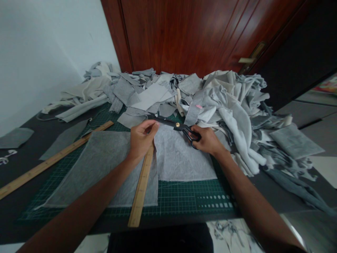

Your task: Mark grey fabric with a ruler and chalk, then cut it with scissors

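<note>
My right hand (207, 140) grips the handles of black scissors (178, 125), whose blades point left. Near the blade tips, my left hand (143, 136) pinches the upper edge of grey fabric; the exact bit between the fingertips is partly hidden. A light grey fabric piece (184, 158) lies below the scissors, and a darker grey fabric piece (105, 151) lies under my left forearm. One wooden ruler (142, 186) rests on the fabric below my left hand, its upper end hidden by that hand. Both pieces lie on a green cutting mat (181, 198).
A second wooden ruler (56, 158) slants across the left side. Heaped fabric scraps (155, 91) line the back, and a larger cloth pile (237, 105) stands at right. Beyond the table (15, 168) are a wooden door (184, 35) and a white wall (47, 45).
</note>
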Demonstrator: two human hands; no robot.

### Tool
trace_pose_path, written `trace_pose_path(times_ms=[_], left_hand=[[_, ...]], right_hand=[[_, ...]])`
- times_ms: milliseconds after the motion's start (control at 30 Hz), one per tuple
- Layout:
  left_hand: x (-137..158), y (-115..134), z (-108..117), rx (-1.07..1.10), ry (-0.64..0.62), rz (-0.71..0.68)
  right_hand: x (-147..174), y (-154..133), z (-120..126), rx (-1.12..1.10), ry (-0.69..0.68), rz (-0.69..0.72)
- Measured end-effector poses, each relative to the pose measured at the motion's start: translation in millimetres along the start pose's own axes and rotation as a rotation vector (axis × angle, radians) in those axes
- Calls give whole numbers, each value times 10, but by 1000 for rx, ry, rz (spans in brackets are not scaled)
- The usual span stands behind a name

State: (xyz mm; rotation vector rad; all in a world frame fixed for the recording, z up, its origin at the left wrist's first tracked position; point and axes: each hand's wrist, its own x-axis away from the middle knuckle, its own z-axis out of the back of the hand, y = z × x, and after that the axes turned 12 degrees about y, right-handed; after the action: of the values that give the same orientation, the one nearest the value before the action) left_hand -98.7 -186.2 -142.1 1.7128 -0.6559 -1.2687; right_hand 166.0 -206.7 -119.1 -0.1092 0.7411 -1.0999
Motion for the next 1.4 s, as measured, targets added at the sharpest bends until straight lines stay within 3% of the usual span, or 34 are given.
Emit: trace_pose_path(times_ms=[233,1000,1400], left_hand=[[-1,-59,-11,42,-7,31],[-38,-45,-10,100,-11,29],[-38,-68,-13,108,5,10]], right_hand=[[9,70,64,3,85,-20],[-4,137,99,35,-67,26],[-7,117,60,34,-66,43]])
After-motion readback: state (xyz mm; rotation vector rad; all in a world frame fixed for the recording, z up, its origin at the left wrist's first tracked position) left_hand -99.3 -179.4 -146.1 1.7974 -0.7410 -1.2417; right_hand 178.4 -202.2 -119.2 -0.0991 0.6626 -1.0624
